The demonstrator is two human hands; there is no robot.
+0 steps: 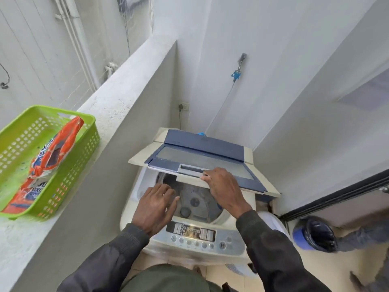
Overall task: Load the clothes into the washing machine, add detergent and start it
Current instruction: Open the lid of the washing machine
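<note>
Head camera, single view; items as I log them from my station.

1. Cream-white top-loading washing machine (134, 192), standing in the corner between a grey concrete ledge (117, 98) and the white walls.
2. Blue and cream folding lid (202, 159) with a grey window, hinged at the rear, part-raised and creased along its fold; its front edge hangs over the tub opening.
3. Right hand (224, 186): laid over the lid's front edge beside the recessed handle, fingers on top and clamped on that edge. The thumb is hidden underneath.
4. Left hand (154, 207): held over the near-left rim of the tub, fingers spread and fairly straight, holding nothing. Whether it touches the rim I cannot tell.
5. Grey drum (195, 202), exposed below the lid, its round agitator plate showing. A dark shape at the back-left of the drum is too blurred for me to identify.
6. Silver control panel (190, 230) with a dark display and a row of round buttons, along the near edge of the machine, between the two dark sleeves.
7. Lime-green perforated plastic basket (82, 165), resting on the ledge to the left, well apart from the machine.
8. Orange and blue detergent bag (54, 152), crumpled, top open, lying inside that basket.
9. Blue-handled wall tap (236, 74) above the machine, with a thin hose (221, 108) running down behind the lid.
10. White wall socket (184, 106) with a plug in it, in the corner.
11. Blue bin (320, 232) with a black liner, on the floor to the right.
</note>
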